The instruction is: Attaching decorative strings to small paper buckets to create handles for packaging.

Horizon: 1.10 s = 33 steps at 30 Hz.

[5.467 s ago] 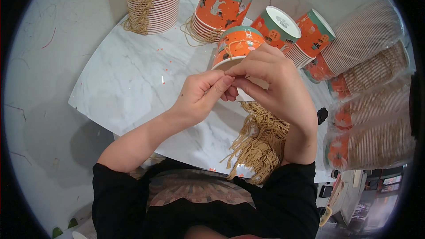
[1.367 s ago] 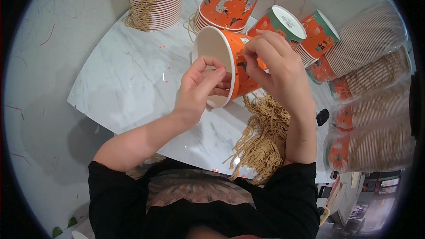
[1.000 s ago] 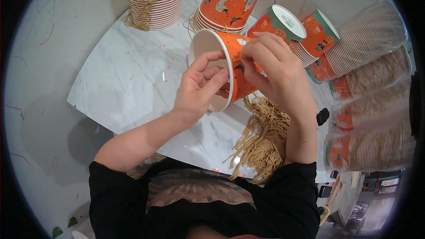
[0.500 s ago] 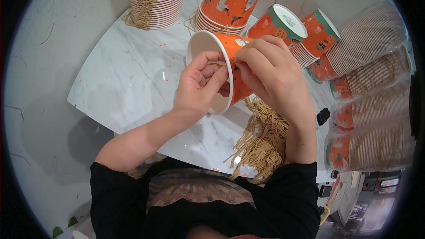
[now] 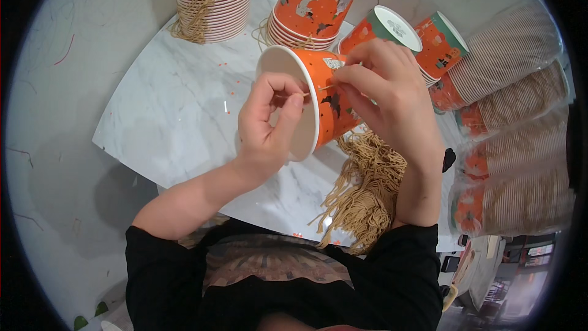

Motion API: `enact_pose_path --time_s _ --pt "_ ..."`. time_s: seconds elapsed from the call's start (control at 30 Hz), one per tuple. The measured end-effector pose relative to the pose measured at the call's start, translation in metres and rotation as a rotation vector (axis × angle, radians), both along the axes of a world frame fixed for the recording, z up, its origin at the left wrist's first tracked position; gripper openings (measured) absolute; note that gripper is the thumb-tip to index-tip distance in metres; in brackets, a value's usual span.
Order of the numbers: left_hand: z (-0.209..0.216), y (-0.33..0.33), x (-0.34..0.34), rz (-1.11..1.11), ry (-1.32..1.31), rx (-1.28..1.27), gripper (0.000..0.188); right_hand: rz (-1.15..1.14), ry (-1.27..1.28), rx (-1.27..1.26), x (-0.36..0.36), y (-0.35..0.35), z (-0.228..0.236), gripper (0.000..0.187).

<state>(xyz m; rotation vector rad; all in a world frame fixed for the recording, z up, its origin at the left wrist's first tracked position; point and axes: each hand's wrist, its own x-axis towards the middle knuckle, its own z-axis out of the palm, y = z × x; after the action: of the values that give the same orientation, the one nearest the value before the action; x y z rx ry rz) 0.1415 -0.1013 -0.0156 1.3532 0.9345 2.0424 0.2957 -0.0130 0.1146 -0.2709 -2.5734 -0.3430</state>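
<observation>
An orange paper bucket (image 5: 327,124) with a white rim and dark printed figures lies tipped on its side, its mouth facing left. My left hand (image 5: 263,119) reaches into the mouth, thumb and forefinger pinched on a short tan cord end just inside the rim. Outside the wall, my right hand (image 5: 392,86) pinches a tan cord (image 5: 325,87) that meets the bucket near its rim. The cord appears to pass through the wall there. Below my right wrist, a loose bundle of tan cords (image 5: 367,193) spreads over the white marbled table (image 5: 177,116).
A tall nested stack of buckets (image 5: 229,6) with cords draped over it stands at the far left. Upside-down orange bucket stacks (image 5: 312,9) stand behind my hands. Plastic-wrapped bucket stacks (image 5: 514,55) lie along the right. Small orange specks dot the table.
My right hand has drawn back slightly to the right, baring the cord at the wall. The left fingers have shifted a little left and now show a cord end between them.
</observation>
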Motion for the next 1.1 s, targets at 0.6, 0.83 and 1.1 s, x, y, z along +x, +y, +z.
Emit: enact_pose_path --time_s 0.6,0.83,1.1 --pt "0.012 0.006 -0.007 0.394 0.490 0.259 0.019 0.037 0.307 -1.047 0.000 -0.041 -0.001 0.021" --pt "0.012 0.002 -0.013 0.423 0.550 0.330 0.018 -0.089 0.233 -0.546 -0.003 -0.057 -0.011 0.020" --pt "0.017 0.001 -0.009 0.265 0.436 0.184 0.021 -0.055 0.195 -0.341 -0.008 -0.043 -0.016 0.018"
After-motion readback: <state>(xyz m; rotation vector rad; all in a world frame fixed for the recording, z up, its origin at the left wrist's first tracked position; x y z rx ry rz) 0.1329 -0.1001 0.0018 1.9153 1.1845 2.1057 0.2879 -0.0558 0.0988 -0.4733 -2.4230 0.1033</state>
